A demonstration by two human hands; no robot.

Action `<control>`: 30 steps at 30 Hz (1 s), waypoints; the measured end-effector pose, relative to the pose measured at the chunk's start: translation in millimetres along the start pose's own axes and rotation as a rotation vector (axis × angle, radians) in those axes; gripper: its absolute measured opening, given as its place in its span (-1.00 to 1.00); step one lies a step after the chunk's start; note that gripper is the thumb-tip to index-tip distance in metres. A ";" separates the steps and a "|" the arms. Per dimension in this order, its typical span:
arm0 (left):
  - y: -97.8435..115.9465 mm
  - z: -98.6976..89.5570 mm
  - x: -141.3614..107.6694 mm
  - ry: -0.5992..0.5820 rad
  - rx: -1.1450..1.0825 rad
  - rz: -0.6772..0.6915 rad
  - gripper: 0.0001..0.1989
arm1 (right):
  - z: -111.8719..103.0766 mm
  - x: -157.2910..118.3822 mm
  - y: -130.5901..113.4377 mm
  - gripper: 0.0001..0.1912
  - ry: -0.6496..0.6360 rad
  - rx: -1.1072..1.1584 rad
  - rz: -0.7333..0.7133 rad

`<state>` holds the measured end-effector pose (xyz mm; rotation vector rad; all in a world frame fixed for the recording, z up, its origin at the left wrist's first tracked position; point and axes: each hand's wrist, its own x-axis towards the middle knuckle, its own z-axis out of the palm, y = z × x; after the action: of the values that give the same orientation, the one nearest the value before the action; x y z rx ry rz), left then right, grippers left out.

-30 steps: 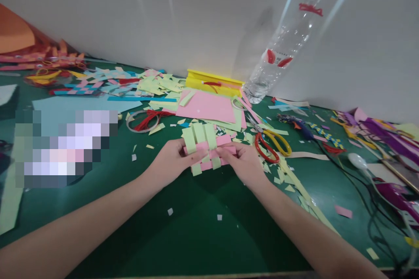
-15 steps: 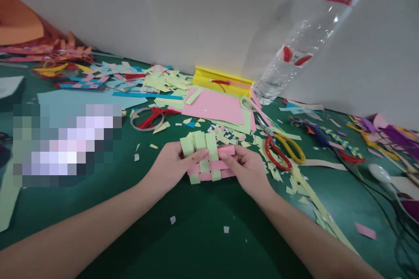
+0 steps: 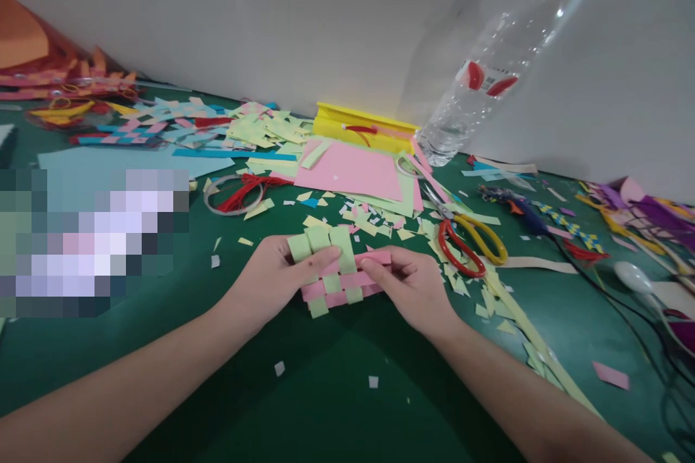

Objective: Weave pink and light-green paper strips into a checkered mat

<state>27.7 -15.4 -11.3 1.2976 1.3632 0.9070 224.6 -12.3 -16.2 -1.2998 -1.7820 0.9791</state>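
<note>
Over the dark green tabletop (image 3: 326, 405), in the middle of your view, is the flat woven piece of light-green and pink paper strips (image 3: 332, 283); whether its lower edge touches the table is unclear. Your left hand (image 3: 274, 271) pinches its left part, thumb pressed across the top and fingers tucked beneath. Your right hand (image 3: 415, 286) pinches the pink strip ends at the right, thumb above, fingers curled under.

Expect this weave to weigh next to nothing and to bend readily. The paper probably isn't slippery in your fingers, but the strips could slide past one another, and a hard squeeze would likely crease them. Take hold where strips cross, flat between thumb and fingers; a lone strip end is more apt to pull loose.

Counting, you have one woven piece, with three light-green strips and what look like three pink ones. Near your right hand is one pair of scissors with red and yellow handles (image 3: 446, 213). Beyond are one pink rectangular paper sheet (image 3: 352, 170), one folded bright-yellow sheet (image 3: 337, 119) and one clear plastic bottle with a red-marked label (image 3: 489, 79). Two small white paper scraps (image 3: 373, 381) lie nearer you; the scattered cuttings further off are too many to count.
</note>
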 end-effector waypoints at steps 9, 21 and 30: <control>2.1 -3.1 1.1 0.001 -0.037 -0.057 -0.67 | -2.4 0.2 1.1 -0.73 0.008 -0.045 -0.076; 0.7 -5.2 2.1 0.024 -0.039 -0.032 -0.69 | -4.8 2.0 4.5 -0.73 -0.164 0.134 0.017; 2.8 -4.6 2.5 0.110 0.036 -0.035 -0.64 | -8.0 4.4 7.1 -0.71 -0.109 0.012 -0.014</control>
<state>24.1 -12.1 -8.0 1.2625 1.4895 0.9450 233.6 -5.3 -18.4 -1.2460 -1.8621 1.0691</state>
